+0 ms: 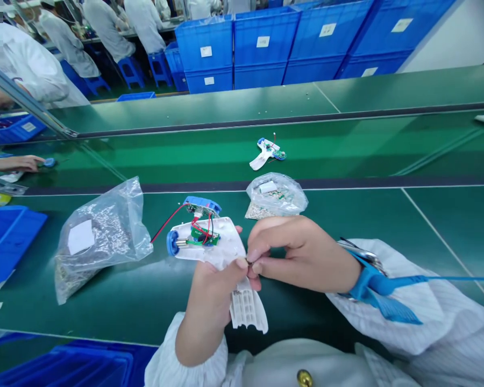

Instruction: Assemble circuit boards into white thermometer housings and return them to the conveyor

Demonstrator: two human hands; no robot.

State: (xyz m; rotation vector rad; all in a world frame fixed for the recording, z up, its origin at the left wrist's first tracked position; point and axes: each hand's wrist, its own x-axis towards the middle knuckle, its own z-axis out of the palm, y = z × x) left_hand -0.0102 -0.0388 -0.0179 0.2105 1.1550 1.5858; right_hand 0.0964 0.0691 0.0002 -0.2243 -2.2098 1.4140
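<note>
Toward seven o'clock, the left hand (213, 285) grips a white housing (230, 236); at four, the right hand (302, 255) pinches something too small to identify beside it. The step looks like fine fitting, calling for steady fingertips. Labels (327, 29) on blue bins (266, 54) at one o'clock are unreadable.

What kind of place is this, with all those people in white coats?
It's probably an electronics factory. The person's left hand holds an open white casing with wires inside, workers in white sit at a bench behind, and big labelled blue bins are stacked up.
</note>
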